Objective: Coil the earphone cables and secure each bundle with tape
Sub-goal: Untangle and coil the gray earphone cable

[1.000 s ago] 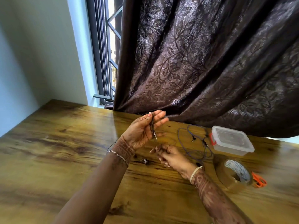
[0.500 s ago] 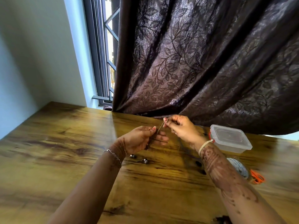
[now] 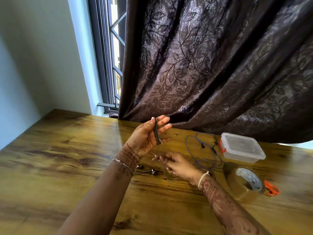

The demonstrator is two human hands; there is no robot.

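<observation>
Pinched between the thumb and forefinger of the left hand (image 3: 145, 138), the dark earphone cable (image 3: 157, 134) forms a narrow upright bundle of loops, raised above the table (image 3: 59, 158) in front of the curtain hem. The other fingers of this hand are extended, with the palm toward the camera. A thin strand drops from the lower end of the bundle toward the right hand (image 3: 177, 166), which sits lower and nearer, just above the tabletop, with its fingers curled. Motion blur hides the fingertips, so it cannot be told whether this hand grasps the strand. The earbuds (image 3: 153, 171) of this cable lie on the table just beside the left wrist.

To the right, a blue earphone cable (image 3: 199, 150) lies loose and uncoiled on the table, near the right hand. A lidded clear plastic container (image 3: 242, 147) stands just right of it. A brown tape roll (image 3: 243, 184) lies nearer than the container, with orange-handled scissors (image 3: 271, 189) just beside it on the right. A dark leaf-patterned curtain (image 3: 211, 65) hangs behind the table, and a window (image 3: 108, 56) is to its left.
</observation>
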